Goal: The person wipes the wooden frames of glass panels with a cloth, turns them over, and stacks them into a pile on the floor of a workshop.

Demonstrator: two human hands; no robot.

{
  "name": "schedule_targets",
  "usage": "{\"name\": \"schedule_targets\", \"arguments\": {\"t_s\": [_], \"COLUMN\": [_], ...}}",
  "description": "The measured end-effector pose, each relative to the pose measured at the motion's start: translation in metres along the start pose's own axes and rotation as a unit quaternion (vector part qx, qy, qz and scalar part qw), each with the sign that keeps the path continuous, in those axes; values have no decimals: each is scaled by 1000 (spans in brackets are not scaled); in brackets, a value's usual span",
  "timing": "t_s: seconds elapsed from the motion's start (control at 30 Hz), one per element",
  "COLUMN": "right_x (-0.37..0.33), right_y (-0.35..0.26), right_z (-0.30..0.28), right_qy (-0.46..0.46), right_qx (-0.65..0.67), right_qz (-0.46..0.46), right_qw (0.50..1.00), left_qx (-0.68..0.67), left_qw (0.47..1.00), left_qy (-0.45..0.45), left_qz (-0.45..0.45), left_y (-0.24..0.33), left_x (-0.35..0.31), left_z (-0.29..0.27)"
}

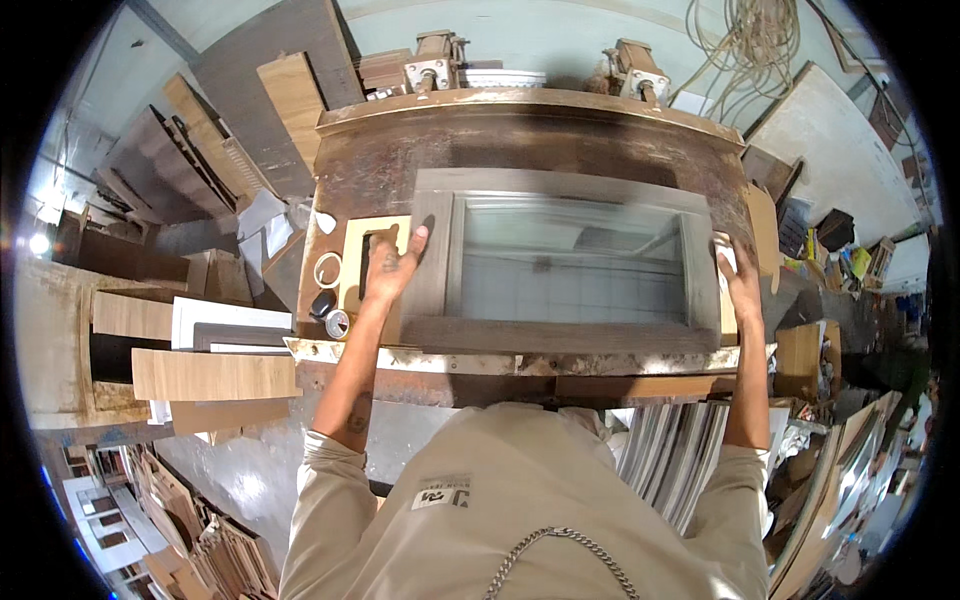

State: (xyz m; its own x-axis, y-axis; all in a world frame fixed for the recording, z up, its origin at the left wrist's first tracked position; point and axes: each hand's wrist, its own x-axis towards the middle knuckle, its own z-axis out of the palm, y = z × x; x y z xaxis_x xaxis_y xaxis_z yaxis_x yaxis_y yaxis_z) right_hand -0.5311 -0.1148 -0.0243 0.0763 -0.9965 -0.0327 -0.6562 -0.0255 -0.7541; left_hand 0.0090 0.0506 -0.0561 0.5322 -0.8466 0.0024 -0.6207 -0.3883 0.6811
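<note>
Between left hand (388, 268) and right hand (741, 278), grey-framed glass panel (572, 262), left thumb (420, 234) spread onto its edge, right grip unclear.

I have both arms reaching out in front, wide apart. My left arm (362, 355) leans a bit to the right. My left hand (388, 268) has its thumb (419, 239) poking up and to the right. My right arm (748, 385) goes almost straight up. My right hand (742, 278) tips left. From here, I can't see how bent all my fingers are.
</note>
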Motion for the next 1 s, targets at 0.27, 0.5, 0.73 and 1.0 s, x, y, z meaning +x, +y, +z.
{"name": "schedule_targets", "arguments": {"t_s": [0.27, 0.5, 0.73, 1.0], "right_x": [-11, -10, -10, -17], "right_y": [-2, 3, 20, 28], "right_z": [31, 34, 38, 30], "right_qy": [-34, -12, 7, 47], "right_qx": [-17, -18, 39, 63], "right_qz": [30, 53, 35, 29], "right_qw": [999, 998, 999, 996], "left_qx": [116, 103, 128, 257], "left_qw": [979, 949, 925, 947], "left_qy": [-143, -280, -346, 31], "left_qz": [-91, -102, -89, 192], "left_y": [37, 18, 21, -13], "left_x": [86, 126, 143, 105], "left_z": [-5, 1, -9, -2]}}
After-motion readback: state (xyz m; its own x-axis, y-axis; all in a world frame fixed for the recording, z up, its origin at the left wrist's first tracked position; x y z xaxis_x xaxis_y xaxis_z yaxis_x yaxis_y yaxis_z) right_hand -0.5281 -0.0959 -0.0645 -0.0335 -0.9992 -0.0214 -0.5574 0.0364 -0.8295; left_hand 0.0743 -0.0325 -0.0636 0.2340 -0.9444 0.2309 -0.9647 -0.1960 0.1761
